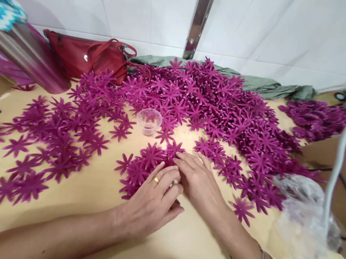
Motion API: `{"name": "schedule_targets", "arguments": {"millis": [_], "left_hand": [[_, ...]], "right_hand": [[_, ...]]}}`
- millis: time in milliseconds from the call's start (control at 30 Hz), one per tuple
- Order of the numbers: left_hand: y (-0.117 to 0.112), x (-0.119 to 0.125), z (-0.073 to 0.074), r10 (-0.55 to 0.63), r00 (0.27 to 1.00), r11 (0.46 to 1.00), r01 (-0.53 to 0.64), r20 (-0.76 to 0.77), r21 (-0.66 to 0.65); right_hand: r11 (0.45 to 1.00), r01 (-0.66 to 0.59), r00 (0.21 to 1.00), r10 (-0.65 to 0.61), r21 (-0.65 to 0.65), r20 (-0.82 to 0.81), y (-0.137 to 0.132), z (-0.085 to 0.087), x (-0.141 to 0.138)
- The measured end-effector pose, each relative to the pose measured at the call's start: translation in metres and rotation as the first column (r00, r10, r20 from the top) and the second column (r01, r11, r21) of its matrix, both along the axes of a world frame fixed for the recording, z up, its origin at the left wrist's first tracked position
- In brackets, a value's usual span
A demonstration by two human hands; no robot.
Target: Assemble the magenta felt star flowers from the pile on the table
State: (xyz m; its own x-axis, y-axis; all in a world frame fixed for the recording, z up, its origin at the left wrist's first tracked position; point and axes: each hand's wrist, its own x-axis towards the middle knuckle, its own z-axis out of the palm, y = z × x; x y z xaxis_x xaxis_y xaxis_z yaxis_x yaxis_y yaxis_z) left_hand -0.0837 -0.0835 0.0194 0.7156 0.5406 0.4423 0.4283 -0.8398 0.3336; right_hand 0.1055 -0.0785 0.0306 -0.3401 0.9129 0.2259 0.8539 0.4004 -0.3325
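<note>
Many magenta star-shaped flower cutouts lie spread over a tan table. My left hand, with a gold ring, rests on a small cluster of cutouts near the table's middle, fingers curled and pressed down on them. My right hand, bangles at the wrist, lies beside it with fingers stretched flat, the tips touching the same cluster. A small clear plastic cup stands just beyond the cluster.
A red handbag sits at the back left by a white tiled wall, with a metal cylinder to its left. Green cloth lies along the back. A crumpled clear plastic bag and a white cable are at right.
</note>
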Motion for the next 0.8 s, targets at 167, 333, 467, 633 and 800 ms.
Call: {"name": "schedule_targets", "arguments": {"millis": [167,333,467,633,800], "left_hand": [[0.005,0.000,-0.004,0.007,1.000,0.996,-0.008,-0.012,-0.086],[0.009,-0.003,-0.003,-0.022,0.993,0.996,0.012,-0.117,-0.091],[0.009,-0.004,-0.003,-0.003,0.989,0.993,-0.015,-0.148,-0.120],[0.011,-0.004,-0.003,0.044,0.989,0.995,-0.056,-0.143,-0.083],[0.022,-0.008,-0.002,0.164,0.986,0.985,-0.165,-0.019,-0.043]], "right_hand": [[0.996,0.089,0.988,-0.090,-0.016,-0.127,0.011,-0.004,0.008],[0.992,0.122,0.974,-0.120,-0.002,-0.190,0.029,-0.004,0.016],[0.958,0.283,0.828,-0.218,0.048,-0.516,0.035,0.004,0.026],[0.945,0.315,0.616,-0.277,-0.091,-0.737,0.037,0.009,0.037],[0.947,0.185,0.477,-0.321,-0.264,-0.818,0.034,-0.004,0.027]]}}
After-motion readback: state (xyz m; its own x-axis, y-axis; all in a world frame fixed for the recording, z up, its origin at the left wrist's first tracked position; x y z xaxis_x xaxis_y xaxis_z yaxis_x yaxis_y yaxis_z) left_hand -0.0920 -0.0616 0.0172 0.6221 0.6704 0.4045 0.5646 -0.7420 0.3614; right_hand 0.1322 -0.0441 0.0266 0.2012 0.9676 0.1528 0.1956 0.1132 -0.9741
